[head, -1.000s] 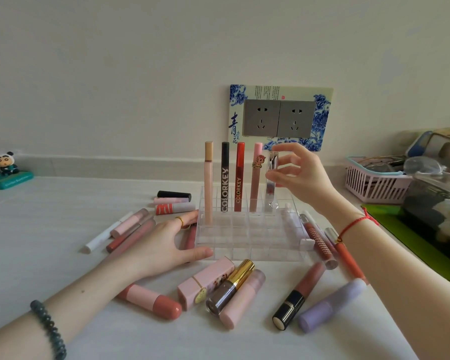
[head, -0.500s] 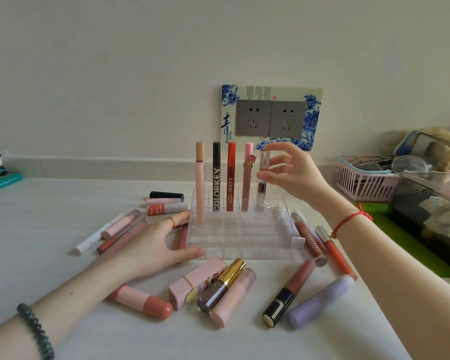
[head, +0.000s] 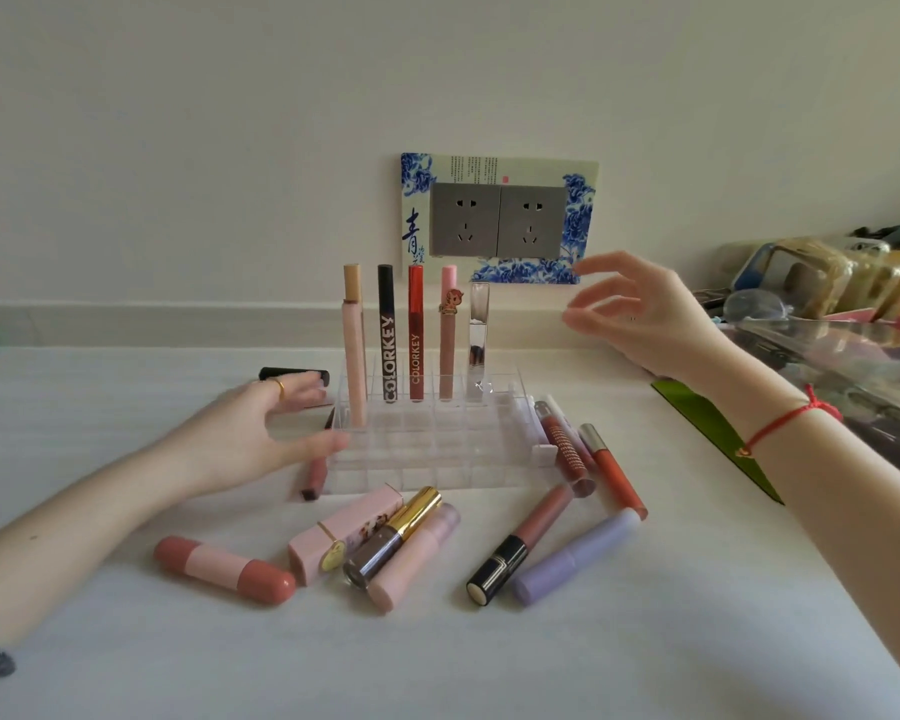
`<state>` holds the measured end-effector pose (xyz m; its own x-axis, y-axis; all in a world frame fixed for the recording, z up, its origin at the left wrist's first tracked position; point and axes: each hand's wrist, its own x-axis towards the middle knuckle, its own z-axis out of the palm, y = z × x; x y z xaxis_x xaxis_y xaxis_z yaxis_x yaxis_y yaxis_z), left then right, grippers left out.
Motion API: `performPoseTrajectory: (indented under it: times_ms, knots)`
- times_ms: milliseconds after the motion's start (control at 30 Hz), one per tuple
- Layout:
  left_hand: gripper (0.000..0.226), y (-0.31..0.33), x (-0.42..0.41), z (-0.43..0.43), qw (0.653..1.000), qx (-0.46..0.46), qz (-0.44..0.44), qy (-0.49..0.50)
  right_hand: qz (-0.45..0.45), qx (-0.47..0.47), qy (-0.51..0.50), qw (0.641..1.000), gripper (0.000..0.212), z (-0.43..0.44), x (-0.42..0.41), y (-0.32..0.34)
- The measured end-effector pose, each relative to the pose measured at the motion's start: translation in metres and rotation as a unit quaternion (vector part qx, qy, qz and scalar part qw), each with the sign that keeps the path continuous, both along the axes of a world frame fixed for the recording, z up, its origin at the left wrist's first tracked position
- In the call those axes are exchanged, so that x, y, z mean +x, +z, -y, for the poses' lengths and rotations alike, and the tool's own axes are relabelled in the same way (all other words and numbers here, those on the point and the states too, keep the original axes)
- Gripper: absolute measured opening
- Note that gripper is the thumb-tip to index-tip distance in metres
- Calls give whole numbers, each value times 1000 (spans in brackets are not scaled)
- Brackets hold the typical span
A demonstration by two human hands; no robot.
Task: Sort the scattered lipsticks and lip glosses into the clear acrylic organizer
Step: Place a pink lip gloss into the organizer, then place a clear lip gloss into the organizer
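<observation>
The clear acrylic organizer sits mid-table. Its back row holds several upright tubes: a pale pink one, a black COLORKEY, a red COLORKEY, a pink one with a charm and a silver-capped clear gloss. My right hand hovers to the right of the silver gloss, fingers spread, holding nothing. My left hand rests against the organizer's left side, thumb on its front corner. Loose lipsticks lie in front: a pink-and-coral one, a pink square one, a gold-capped one, a lilac one.
More tubes lie right of the organizer, among them a brown gloss and an orange gloss. A black tube lies behind my left hand. A clear box and clutter fill the right edge. A wall socket is behind.
My right hand let go of the silver-capped gloss, now standing in the back row, and drew away to the right. My left hand shifted up against the organizer's side.
</observation>
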<state>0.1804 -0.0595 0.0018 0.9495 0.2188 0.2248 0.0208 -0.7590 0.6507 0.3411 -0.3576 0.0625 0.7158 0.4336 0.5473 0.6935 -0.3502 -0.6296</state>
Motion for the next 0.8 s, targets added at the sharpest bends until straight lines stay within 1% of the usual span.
performPoseTrajectory:
  times_ms: [33,133,200,233,300,433,567,667,800]
  knots:
    - [85,5,-3,0,1000,11,8,16,-1,-13,-8,1000,42,5,1,-3]
    - [40,21,-14,10,994,71,63,50,-5,-46,-18,999,39,13,5,-15]
    - [21,27,-19,26,992,84,87,34,-7,-70,-23,997,36,12,8,-24]
    - [16,29,-19,36,992,90,88,16,-7,-80,-25,996,34,10,10,-29]
    - [17,29,-17,60,991,102,84,-32,-12,-101,-23,995,31,4,13,-39]
    - [42,19,2,102,980,131,97,-114,-19,-151,-2,988,26,-13,19,-56]
    - [55,9,29,137,966,175,108,-158,-42,-173,9,984,32,-28,24,-66]
    - [57,3,49,156,956,217,125,-154,-38,-212,19,976,35,-34,29,-69]
    - [56,-3,71,170,948,275,113,-116,-47,-250,11,967,36,-43,39,-70]
